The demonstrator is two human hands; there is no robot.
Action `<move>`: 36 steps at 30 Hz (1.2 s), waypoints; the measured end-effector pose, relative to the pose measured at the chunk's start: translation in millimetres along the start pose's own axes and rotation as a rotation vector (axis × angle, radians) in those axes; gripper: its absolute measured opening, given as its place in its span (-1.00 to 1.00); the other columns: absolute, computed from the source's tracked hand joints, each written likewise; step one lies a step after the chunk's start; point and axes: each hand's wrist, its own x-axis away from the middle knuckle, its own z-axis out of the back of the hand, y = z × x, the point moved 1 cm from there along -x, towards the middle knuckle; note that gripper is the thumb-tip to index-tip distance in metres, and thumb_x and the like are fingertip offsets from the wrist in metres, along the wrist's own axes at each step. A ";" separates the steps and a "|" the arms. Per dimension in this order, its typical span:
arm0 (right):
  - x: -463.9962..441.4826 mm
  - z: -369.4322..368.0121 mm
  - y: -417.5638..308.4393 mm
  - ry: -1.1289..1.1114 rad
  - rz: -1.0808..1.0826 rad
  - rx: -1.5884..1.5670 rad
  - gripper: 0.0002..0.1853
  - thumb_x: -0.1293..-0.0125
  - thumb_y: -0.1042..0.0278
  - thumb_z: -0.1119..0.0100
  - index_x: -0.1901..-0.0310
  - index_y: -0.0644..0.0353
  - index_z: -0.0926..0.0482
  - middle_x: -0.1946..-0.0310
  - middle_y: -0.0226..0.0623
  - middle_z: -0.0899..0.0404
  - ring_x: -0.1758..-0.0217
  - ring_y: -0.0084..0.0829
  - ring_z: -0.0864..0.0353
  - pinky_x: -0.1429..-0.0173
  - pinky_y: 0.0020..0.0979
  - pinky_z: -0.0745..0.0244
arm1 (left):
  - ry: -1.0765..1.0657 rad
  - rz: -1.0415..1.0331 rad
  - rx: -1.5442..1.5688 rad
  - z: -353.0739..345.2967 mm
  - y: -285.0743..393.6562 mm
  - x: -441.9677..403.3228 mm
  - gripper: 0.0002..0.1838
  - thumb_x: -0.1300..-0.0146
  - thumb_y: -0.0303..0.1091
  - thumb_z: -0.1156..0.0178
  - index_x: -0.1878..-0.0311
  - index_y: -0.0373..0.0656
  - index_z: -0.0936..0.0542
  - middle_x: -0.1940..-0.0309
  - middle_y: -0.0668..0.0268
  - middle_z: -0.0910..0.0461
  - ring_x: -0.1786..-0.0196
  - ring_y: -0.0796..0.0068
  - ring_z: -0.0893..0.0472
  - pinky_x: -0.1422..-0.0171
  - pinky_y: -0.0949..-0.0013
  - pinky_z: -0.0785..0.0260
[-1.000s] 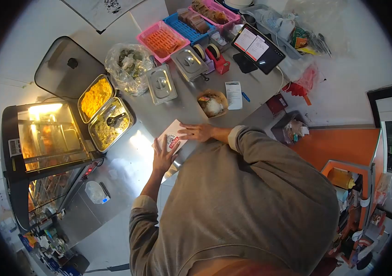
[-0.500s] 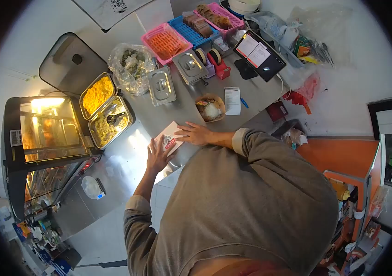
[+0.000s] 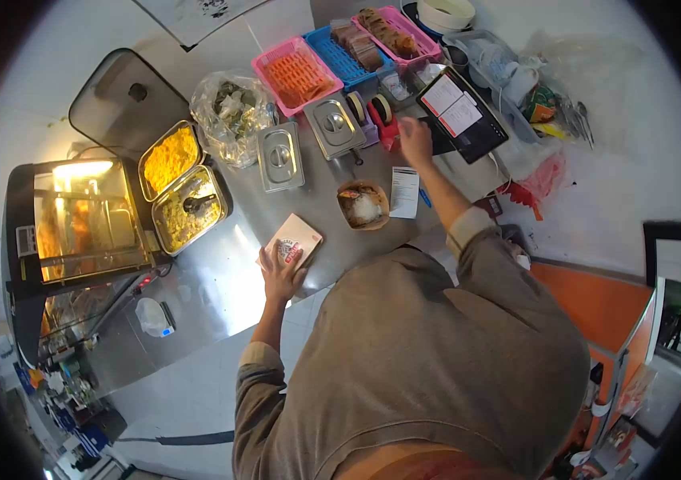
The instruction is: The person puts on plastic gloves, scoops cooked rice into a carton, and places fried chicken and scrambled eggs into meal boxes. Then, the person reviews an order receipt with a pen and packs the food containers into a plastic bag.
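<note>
On the steel counter lies a closed cardboard takeaway box (image 3: 300,232) with a red and dark printed logo. My left hand (image 3: 279,276) rests over its near left corner, fingers spread and the thumb apart. Farther right, my right hand (image 3: 416,142) is beside a red tape dispenser (image 3: 383,118), its fingers curled together. Whatever those fingers may hold is too small to make out. Between the two hands stands an open takeaway box (image 3: 363,206) with rice and other food inside. A printed receipt (image 3: 405,192) and a blue pen (image 3: 425,198) lie right of it.
Lidded steel containers (image 3: 280,158) and a bag of greens (image 3: 232,108) stand behind the boxes. Trays of yellow food (image 3: 171,164) and a lit glass display warmer (image 3: 84,220) are at the left. A tablet (image 3: 462,114) stands at the right, below colored baskets (image 3: 296,76).
My right hand has left the closed box and moved right and away from me to the tape dispenser. My left hand has stayed on the box.
</note>
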 end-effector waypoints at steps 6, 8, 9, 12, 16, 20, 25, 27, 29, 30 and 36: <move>-42.0 -32.2 46.8 -0.655 -0.644 -0.445 -0.62 -0.25 -0.02 -0.26 0.07 0.10 -0.65 0.25 -0.36 -0.62 0.40 -0.47 -0.59 0.40 -0.43 -0.51 | 0.101 0.167 0.114 -21.8 3.6 -11.7 -0.48 0.02 -0.17 -0.41 -0.11 0.25 -0.62 -0.49 0.00 0.02 -0.44 -0.37 0.03 -0.40 -0.31 -0.03; -33.8 -35.8 58.3 -0.595 -0.754 -0.737 -0.68 -0.24 0.09 -0.31 0.14 0.15 -0.65 0.30 -0.37 -0.59 0.38 -0.47 -0.59 0.39 -0.41 -0.51 | 0.182 0.317 0.082 -31.9 25.0 -5.8 -0.50 0.02 -0.17 -0.42 -0.08 0.26 -0.62 -0.47 -0.06 -0.02 -0.43 -0.33 -0.03 -0.39 -0.28 -0.06; -25.0 -28.4 61.5 -0.573 -0.759 -0.979 -0.73 -0.20 0.19 -0.34 0.17 0.17 -0.65 0.33 -0.39 -0.60 0.34 -0.47 -0.61 0.31 -0.42 -0.53 | 0.242 0.342 0.051 -39.9 31.6 -6.0 -0.51 0.02 -0.15 -0.42 -0.07 0.28 -0.62 -0.47 -0.06 -0.03 -0.42 -0.31 -0.04 -0.39 -0.28 -0.07; -1.5 -28.0 96.4 -0.582 -0.538 -1.091 -0.85 -0.16 0.35 -0.32 0.28 0.22 -0.67 0.32 -0.24 -0.67 0.17 -0.32 -0.66 0.04 -0.36 -0.55 | 0.280 0.455 0.021 -40.2 44.4 -13.4 -0.53 0.04 -0.10 -0.42 -0.04 0.33 -0.63 -0.46 -0.04 -0.07 -0.41 -0.26 -0.09 -0.36 -0.34 -0.06; 0.6 -26.1 93.0 -0.177 0.095 0.239 -0.85 -0.17 0.35 -0.27 0.41 0.27 -0.67 0.39 -0.04 -0.66 0.19 -0.07 -0.67 0.04 -0.25 -0.54 | 0.140 0.557 -0.052 -14.3 58.2 -26.5 -0.47 0.14 -0.10 -0.46 -0.03 0.39 -0.63 -0.42 0.03 -0.14 -0.41 -0.12 -0.14 -0.23 -0.57 0.02; 19.0 -11.7 55.3 -0.062 -0.124 -0.037 -0.81 -0.25 0.30 -0.20 0.36 0.25 -0.66 0.58 -0.24 -0.60 0.46 -0.27 -0.63 0.31 -0.30 -0.47 | 0.142 0.454 0.001 -9.1 35.9 -33.9 -0.45 0.19 -0.10 -0.47 -0.02 0.39 -0.64 -0.40 0.08 -0.16 -0.38 -0.07 -0.19 -0.24 -0.44 0.00; 145.1 -12.0 -105.1 -0.793 0.027 -0.877 -0.87 -0.31 0.36 -0.14 0.21 0.20 -0.61 0.49 -0.49 -0.54 0.59 -0.71 -0.43 0.60 -0.59 -0.28 | 0.180 0.464 0.047 -5.3 33.8 -23.8 -0.42 0.20 -0.08 -0.45 -0.04 0.32 -0.64 -0.36 0.07 -0.20 -0.32 -0.02 -0.23 -0.26 -0.12 -0.05; 196.3 -9.2 -179.6 -1.295 -0.191 -0.620 -0.75 -0.26 0.19 -0.26 0.28 0.25 -0.65 0.59 -0.38 -0.57 0.65 -0.58 -0.44 0.55 -0.49 -0.34 | 0.243 0.485 0.062 -0.3 36.8 -22.2 -0.39 0.20 -0.06 -0.45 -0.07 0.29 -0.61 -0.35 0.05 -0.21 -0.31 -0.02 -0.24 -0.25 -0.12 -0.05; 244.2 -52.3 -178.9 -0.939 0.173 -0.450 -0.61 -0.25 0.07 -0.28 0.45 0.31 -0.65 0.71 -0.28 -0.51 0.69 -0.50 -0.43 0.53 -0.35 -0.34 | 0.374 0.505 0.102 6.0 43.7 -13.6 -0.33 0.20 -0.04 -0.44 -0.12 0.27 -0.57 -0.33 0.04 -0.22 -0.29 -0.01 -0.24 -0.23 -0.11 -0.06; 250.8 -51.9 -178.6 -0.976 0.127 -0.400 -0.58 -0.24 0.04 -0.29 0.49 0.32 -0.63 0.73 -0.25 -0.49 0.69 -0.49 -0.43 0.52 -0.33 -0.33 | 0.361 0.504 0.063 12.2 46.8 -7.7 -0.32 0.18 -0.03 -0.43 -0.15 0.27 -0.54 -0.33 0.05 -0.22 -0.30 -0.02 -0.24 -0.23 -0.10 -0.06; 253.0 -25.7 -192.9 -1.005 0.078 -0.463 -0.47 -0.12 -0.07 -0.39 0.67 0.29 -0.54 0.80 -0.23 -0.45 0.73 -0.43 -0.41 0.52 -0.26 -0.32 | 0.331 0.443 0.764 25.4 8.1 12.4 -0.05 0.27 -0.26 -0.51 -0.32 -0.04 -0.30 -0.16 0.03 -0.38 -0.21 0.08 -0.39 -0.26 0.01 -0.27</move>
